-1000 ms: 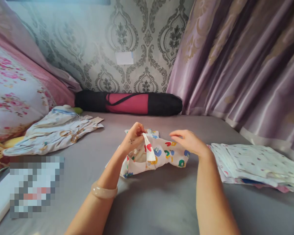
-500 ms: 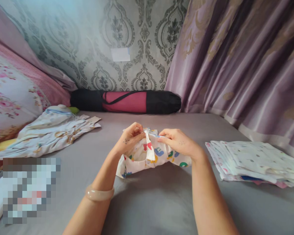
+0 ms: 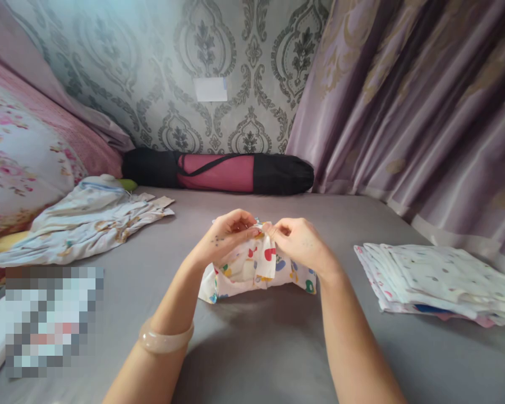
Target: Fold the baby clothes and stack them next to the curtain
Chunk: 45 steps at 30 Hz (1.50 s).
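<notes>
A small white baby garment point(image 3: 239, 280), printed with red, blue, green and yellow figures, stands bunched up from the grey sheet between my hands. My left hand point(image 3: 227, 235) pinches its upper edge on the left, thumb against curled fingers. Close beside it, my right hand point(image 3: 302, 244) has thumb and fingers pressed together on the same edge. A short fabric strip point(image 3: 266, 261) with a red print hangs down between them over the front of the garment. The fingertips of both hands are partly hidden by the thumbs and cloth.
A folded stack of white printed clothes point(image 3: 441, 280) lies at right. Crumpled light clothes point(image 3: 96, 213) lie at left before a floral pillow point(image 3: 21, 163). A black and maroon roll bag point(image 3: 219, 173) rests along the wall; a blurred-out item point(image 3: 54, 320) is front left.
My right hand has moved left, closer to my left hand, onto the strip's top. The strip has shifted right and hangs flatter; the garment's right side has drawn inward.
</notes>
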{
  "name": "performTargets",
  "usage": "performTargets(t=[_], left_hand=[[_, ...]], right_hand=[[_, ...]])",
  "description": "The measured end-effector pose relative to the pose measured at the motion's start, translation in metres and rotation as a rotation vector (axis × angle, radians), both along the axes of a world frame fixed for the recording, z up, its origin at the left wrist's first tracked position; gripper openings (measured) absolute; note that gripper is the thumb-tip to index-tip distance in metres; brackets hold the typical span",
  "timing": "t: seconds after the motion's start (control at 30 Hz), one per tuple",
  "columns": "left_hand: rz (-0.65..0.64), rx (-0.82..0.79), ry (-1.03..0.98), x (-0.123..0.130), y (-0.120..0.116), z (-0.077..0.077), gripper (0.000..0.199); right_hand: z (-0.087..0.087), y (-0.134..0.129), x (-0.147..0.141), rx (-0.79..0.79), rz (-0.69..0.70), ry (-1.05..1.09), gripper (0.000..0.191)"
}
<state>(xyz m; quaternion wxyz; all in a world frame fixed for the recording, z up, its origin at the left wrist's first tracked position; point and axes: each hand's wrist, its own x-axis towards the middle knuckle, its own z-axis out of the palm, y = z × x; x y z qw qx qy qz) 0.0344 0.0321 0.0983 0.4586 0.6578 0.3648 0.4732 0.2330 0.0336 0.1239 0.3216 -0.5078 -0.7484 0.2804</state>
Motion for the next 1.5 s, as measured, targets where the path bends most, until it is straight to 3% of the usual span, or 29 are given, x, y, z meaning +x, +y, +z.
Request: performTargets(t=[0.1,0.33,0.77,1.03,1.23,1.5], left_hand=[[-0.052,-0.061,-0.019,-0.003,-0.001,0.002,0.026],[-0.262,-0.405,-0.142,-0.012,-0.003,0.007,0.028],[-0.335,-0.587,-0.438,-0.013,0.0,0.001,0.026],[-0.355,-0.56,-0.43,-0.008,0.002,-0.007,0.018],[-0.409,-0.414,-0.282,-0.009,-0.004,0.003,0.029],[-0.214,-0.309,0.004,-0.01,-0.012,0.019,0.023]], right_hand=[[-0.003,0.001,-0.005,-0.164,0.108,0.164,0.039],[-0.009,0.012,0.004,-0.564,0.253,0.613,0.041],[-0.014,0.014,0.002,-0.789,0.421,0.849,0.033],[-0.018,0.013,-0.006,-0.866,0.424,0.853,0.037],[-0.022,0.019,-0.008,-0.876,0.343,0.954,0.036],[-0.021,0.02,-0.011,-0.839,0.35,0.885,0.039]])
